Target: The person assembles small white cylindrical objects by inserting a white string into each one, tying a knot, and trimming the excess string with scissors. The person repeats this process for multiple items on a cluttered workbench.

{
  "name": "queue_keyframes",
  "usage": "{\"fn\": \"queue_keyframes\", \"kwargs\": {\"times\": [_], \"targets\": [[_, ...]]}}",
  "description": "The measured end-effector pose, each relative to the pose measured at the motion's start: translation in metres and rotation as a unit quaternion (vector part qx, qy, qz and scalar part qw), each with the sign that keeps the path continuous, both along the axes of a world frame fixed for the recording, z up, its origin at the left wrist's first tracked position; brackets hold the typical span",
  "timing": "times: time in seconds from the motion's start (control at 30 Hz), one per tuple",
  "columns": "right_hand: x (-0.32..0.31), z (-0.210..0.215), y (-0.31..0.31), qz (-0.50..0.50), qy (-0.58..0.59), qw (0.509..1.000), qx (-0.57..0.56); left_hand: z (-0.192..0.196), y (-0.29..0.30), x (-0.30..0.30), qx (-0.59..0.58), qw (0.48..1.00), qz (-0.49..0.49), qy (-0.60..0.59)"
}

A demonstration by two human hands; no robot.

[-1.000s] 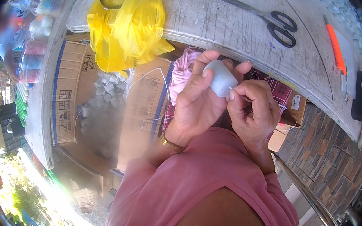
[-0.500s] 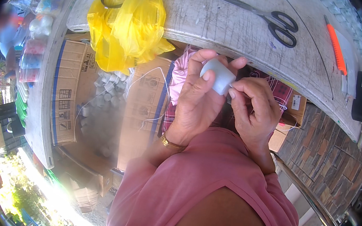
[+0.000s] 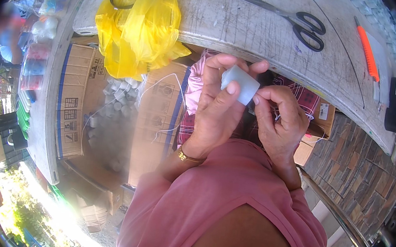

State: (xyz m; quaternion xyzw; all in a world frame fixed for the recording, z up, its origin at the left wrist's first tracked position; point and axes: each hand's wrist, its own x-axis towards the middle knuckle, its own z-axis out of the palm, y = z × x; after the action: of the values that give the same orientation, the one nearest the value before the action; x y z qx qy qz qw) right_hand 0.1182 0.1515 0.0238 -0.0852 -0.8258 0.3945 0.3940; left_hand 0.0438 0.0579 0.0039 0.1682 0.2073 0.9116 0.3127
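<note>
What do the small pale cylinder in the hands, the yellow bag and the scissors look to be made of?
Pale cylinder, gripped by the left hand with the right hand at its end: likely plastic, matte and slightly translucent, bluish-white.
Yellow bag: thin plastic film, glossy, crinkled, light shining through.
Scissors: metal blades, dull grey; black handles that look like plastic.

One head-worn fisheye looks steeply down, close over the hands – the rim seemingly bent, blurred.
</note>
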Motion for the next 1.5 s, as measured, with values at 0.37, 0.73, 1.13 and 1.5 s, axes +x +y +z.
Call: {"fn": "queue_keyframes", "kwargs": {"times": [0.37, 0.73, 1.13, 1.5], "targets": [[0.007, 0.001, 0.006, 0.05, -0.06, 0.991, -0.108, -0.001, -0.003, -0.004, -0.039, 0.998, 0.036, 0.027], [0.004, -0.002, 0.006, 0.028, -0.044, 0.997, -0.058, 0.002, 0.0, 0.002, -0.022, 1.0, 0.005, 0.007], [0.013, -0.003, 0.011, 0.059, -0.103, 0.981, -0.153, -0.003, -0.001, -0.004, -0.035, 0.998, 0.038, 0.043], [0.01, 0.001, 0.009, 0.035, -0.113, 0.988, -0.104, -0.003, 0.005, 0.003, -0.042, 0.996, 0.027, 0.069]]}}
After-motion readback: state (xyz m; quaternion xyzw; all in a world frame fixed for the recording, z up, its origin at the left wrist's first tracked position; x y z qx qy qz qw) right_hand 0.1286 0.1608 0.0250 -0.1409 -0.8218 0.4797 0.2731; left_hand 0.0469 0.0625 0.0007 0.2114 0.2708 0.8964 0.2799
